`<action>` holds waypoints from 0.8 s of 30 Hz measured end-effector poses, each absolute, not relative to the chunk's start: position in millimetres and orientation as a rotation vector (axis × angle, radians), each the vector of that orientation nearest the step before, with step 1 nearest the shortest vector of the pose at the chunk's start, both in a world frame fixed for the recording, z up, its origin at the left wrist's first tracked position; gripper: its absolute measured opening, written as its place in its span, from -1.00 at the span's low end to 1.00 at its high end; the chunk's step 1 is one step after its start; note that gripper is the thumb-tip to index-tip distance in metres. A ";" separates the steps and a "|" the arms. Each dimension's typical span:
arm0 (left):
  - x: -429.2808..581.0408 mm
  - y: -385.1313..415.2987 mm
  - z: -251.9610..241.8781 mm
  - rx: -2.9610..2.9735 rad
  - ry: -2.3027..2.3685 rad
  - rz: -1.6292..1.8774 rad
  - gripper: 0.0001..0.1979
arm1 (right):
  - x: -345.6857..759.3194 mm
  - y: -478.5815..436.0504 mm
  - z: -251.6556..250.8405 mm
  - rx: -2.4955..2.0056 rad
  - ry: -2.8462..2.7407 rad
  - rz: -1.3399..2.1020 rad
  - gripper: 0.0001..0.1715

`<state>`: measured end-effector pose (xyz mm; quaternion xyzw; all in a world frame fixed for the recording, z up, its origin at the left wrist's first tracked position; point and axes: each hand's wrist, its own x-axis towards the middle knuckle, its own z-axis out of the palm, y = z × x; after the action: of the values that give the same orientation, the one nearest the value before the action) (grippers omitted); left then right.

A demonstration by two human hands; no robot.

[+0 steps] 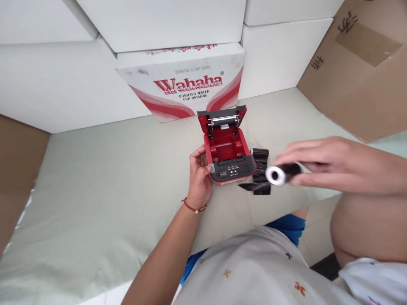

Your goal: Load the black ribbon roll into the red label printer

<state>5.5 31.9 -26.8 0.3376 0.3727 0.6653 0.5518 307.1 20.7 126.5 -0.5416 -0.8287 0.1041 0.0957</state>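
A small red and black label printer [233, 167] rests on the pale green cloth, its lid [222, 114] raised and the red roll bay bare inside. My left hand [200, 169] grips the printer's left side, thumb on the front corner. To the right of it, my right hand [318, 163] pinches a black paper roll [288, 171] whose white core end faces the printer. That roll is in the air, apart from the printer. Under and behind it, several black-wrapped rolls [260, 159] lie in a row by the printer's right side, and a dark strip sticks out toward the front.
A white and red Wahaha water carton [190, 84] stands just behind the printer. White boxes [273, 55] are stacked along the back. Brown cardboard boxes stand at the right [359, 76] and left [19, 169]. The cloth surface [111, 190] ends at its front edge near my lap.
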 end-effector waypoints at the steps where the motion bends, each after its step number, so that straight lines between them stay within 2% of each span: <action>1: 7.3 29.7 -26.6 0.817 0.921 1.608 -0.43 | 290.0 27.9 130.0 -1.589 -2.468 0.309 -0.59; 5: 9.7 15.7 -20.7 1.045 1.173 1.761 -0.55 | 214.4 67.6 128.8 -1.527 -2.561 0.336 -0.61; 8: 6.4 2.9 -12.7 1.424 1.323 1.814 -0.55 | 176.2 86.4 120.1 -1.595 -2.612 0.314 -0.63; 13: 6.8 -10.0 -12.5 1.967 1.191 1.628 -0.60 | 158.5 92.0 112.0 -1.749 -2.643 0.207 -0.61; 16: 11.2 -12.1 -19.2 2.066 1.194 1.549 -0.62 | 154.9 95.5 112.2 -1.793 -2.644 0.227 -0.61; 21: 16.0 -13.7 -26.1 2.184 1.271 1.601 -0.50 | 148.7 107.4 106.4 -1.810 -2.623 0.240 -0.62; 24: 20.0 -15.4 -26.4 2.102 1.281 1.557 -0.49 | 152.7 107.5 105.4 -1.681 -2.632 0.311 -0.62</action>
<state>20.0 -15.4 -26.4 0.7171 0.4368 0.5309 0.1142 152.7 107.5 105.4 -0.5356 -0.8386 0.0989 0.0014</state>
